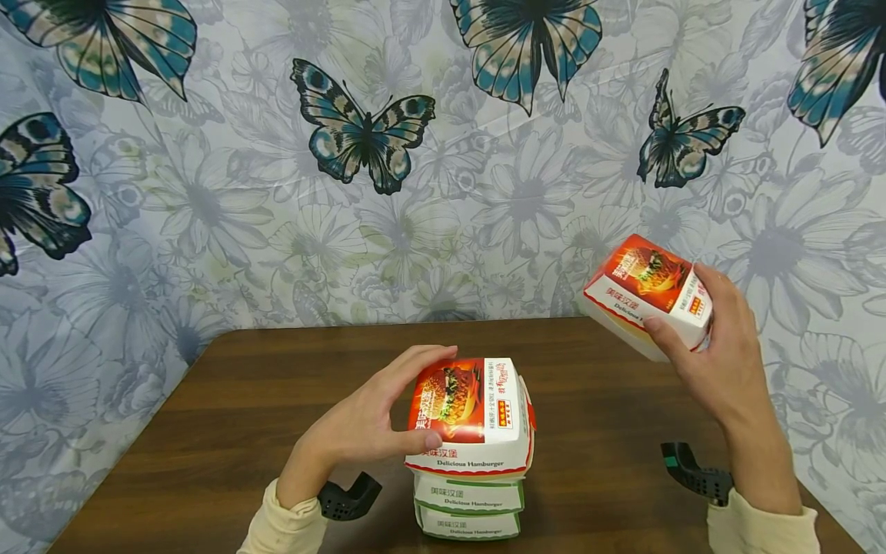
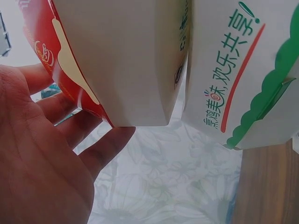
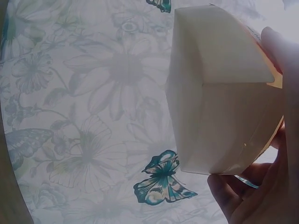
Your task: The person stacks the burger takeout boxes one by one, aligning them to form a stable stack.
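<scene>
In the head view, my left hand [image 1: 370, 408] grips the left side of a red-and-white hamburger box [image 1: 453, 400], thumb on its near edge and fingers along the far side. Beneath it are two white hamburger boxes with green trim [image 1: 471, 496], one on the other. The left wrist view shows the red box's pale side [image 2: 126, 60] beside a green-trimmed box [image 2: 229, 74], with a narrow wedge-shaped gap at their edges. My right hand [image 1: 720, 362] holds a second red-topped hamburger box [image 1: 651, 285], tilted, in the air to the right. Its pale underside [image 3: 229, 107] faces the right wrist camera.
A dark brown wooden table [image 1: 291, 392] lies under the stack. Behind it hangs a pale floral cloth [image 1: 526, 208] printed with teal butterflies [image 1: 367, 138]. A black band [image 1: 349, 498] sits on the left wrist, and another band [image 1: 699, 473] on the right.
</scene>
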`<state>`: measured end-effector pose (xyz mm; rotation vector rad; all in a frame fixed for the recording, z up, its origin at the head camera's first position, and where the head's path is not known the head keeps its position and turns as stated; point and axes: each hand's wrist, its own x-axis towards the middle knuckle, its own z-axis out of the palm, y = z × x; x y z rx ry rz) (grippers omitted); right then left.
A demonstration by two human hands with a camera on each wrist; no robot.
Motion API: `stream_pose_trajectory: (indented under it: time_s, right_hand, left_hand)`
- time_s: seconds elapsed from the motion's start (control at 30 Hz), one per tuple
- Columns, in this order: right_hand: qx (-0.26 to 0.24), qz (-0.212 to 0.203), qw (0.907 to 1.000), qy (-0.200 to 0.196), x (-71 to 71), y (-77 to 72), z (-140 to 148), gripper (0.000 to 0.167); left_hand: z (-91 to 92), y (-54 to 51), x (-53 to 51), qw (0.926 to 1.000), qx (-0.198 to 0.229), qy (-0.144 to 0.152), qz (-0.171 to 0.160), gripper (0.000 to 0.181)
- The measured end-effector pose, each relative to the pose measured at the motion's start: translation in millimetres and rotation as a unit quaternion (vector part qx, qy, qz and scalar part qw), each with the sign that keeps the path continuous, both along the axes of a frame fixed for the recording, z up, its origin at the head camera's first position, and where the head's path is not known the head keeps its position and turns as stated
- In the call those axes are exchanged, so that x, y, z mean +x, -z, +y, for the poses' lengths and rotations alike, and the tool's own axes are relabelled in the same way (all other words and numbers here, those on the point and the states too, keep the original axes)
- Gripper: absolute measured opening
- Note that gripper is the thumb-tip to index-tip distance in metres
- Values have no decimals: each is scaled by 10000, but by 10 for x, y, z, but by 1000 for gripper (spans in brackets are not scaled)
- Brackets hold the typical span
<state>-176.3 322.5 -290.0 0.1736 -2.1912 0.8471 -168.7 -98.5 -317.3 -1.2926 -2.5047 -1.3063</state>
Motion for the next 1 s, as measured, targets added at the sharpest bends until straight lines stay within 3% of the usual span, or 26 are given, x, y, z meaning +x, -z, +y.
stream_pose_trajectory:
  time_s: [0.37, 1.0]
  right_hand:
    - [26, 205, 9997, -116, 96, -66, -87, 82]
    - [152, 9, 9983, -556, 204, -160, -243, 86]
  left_hand:
    - [-1, 3, -2, 10000, 0, 16, 45, 83]
    - [6, -7, 2, 9999, -37, -78, 122, 86]
